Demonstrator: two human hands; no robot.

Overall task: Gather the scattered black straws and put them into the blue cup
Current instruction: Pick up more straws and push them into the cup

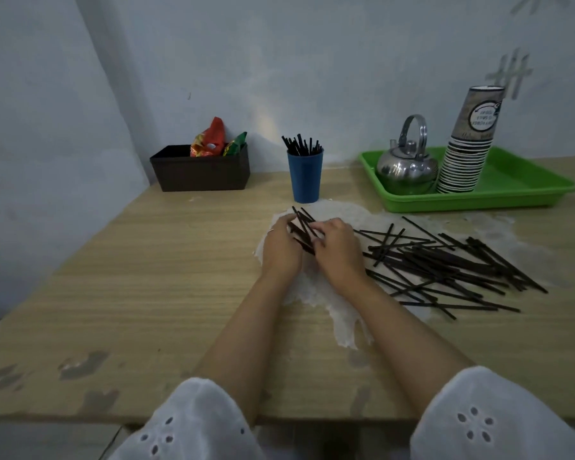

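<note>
- The table (146,277) is pale wood grain with a worn whitish patch in the middle, where the work is going on.
- A green tray (518,190) sits at the far right, holding a steel kettle (405,169) and a leaning stack of paper cups (468,151); the round label on the top cup is upside down and too blurred to read.
- A dark box (201,172) at the far left holds red and green snack packets; no brand can be made out.
- The loose straws (445,263) lie criss-crossed in a heap on the right, near the right hand (337,249).
- The blue cup (305,175) stands far centre, just beyond the hands, with some straws already upright in it.
- The left hand (281,247) and the right hand are curled around a small bundle (302,229) between them, fingers closed on it, squaring it up.
- The straws look light, thin, stiff and smooth, so likely to slip or fan out; gripping the bundle around its middle, ends aligned, should hold best.
</note>
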